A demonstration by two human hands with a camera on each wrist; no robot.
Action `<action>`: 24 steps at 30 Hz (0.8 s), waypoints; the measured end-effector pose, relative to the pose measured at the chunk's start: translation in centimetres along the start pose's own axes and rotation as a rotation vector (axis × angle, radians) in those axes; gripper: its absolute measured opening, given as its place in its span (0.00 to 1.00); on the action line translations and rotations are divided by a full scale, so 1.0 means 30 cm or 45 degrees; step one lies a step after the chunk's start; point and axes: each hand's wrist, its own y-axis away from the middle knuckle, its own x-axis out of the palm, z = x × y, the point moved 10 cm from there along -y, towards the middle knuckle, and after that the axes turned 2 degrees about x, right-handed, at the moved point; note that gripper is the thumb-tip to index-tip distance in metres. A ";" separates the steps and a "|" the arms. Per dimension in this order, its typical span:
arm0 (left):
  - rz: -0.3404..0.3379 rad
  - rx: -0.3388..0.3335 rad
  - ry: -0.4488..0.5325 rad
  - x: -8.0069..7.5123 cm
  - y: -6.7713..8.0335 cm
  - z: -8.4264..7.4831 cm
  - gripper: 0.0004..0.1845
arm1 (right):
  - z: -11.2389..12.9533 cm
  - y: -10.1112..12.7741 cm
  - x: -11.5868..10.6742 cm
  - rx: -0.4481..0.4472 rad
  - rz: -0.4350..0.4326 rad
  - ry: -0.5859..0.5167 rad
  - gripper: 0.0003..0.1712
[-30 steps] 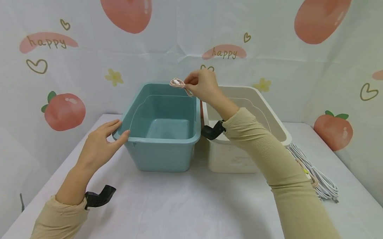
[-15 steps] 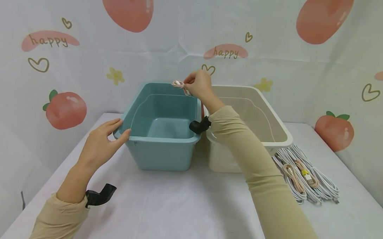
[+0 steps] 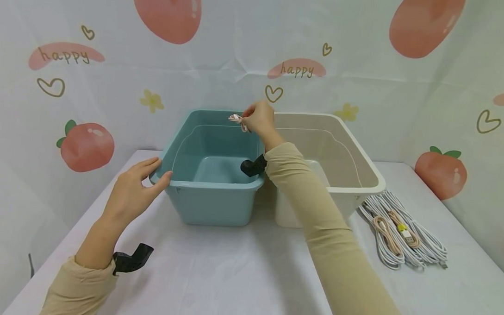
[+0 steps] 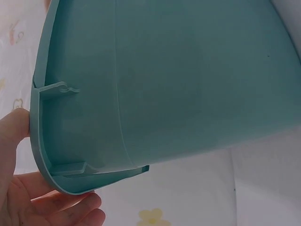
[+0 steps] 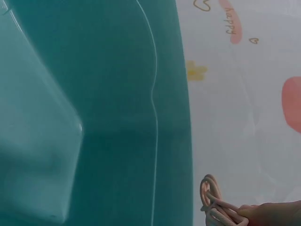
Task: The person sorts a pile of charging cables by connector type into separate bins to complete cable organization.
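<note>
My right hand pinches a small coiled pink charging cable with a white connector, above the far right part of the blue plastic bin. In the right wrist view the looped cable shows at the bottom, beside the bin's far rim, with only a fingertip of the hand in sight. My left hand holds the near left corner of the blue bin's rim. From the left wrist view, its thumb lies on one side of that corner and the fingers on the other. Inside the blue bin no object is seen.
A cream bin stands close against the blue one on its right, partly behind my right sleeve. Right of it, white coiled cables lie on the white-covered table, with two beige coiled cables on top. A printed cloth hangs behind.
My right forearm has swung left, uncovering the cables on the right. Over the last half second the right hand has lowered slightly with the pink cable. The left hand has stayed on the bin corner.
</note>
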 end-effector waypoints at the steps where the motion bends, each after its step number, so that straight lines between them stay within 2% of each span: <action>1: -0.001 0.000 0.000 0.000 0.000 0.000 0.36 | -0.004 -0.002 0.000 0.006 -0.009 0.011 0.09; 4: 0.000 -0.001 0.003 -0.001 0.000 0.002 0.36 | -0.024 -0.010 0.012 0.050 0.009 0.063 0.12; 8: -0.005 0.000 0.007 -0.002 0.000 0.002 0.35 | -0.039 -0.012 0.045 0.093 0.130 0.137 0.17; 12: -0.009 0.004 0.007 -0.001 0.000 0.000 0.35 | -0.035 -0.010 0.060 0.082 0.205 0.136 0.17; 18: -0.005 0.003 0.015 0.002 0.001 0.000 0.35 | -0.016 0.008 0.035 0.045 0.301 0.111 0.17; 24: -0.009 0.001 0.019 0.001 0.001 0.003 0.35 | 0.002 0.033 -0.035 0.026 0.369 0.011 0.19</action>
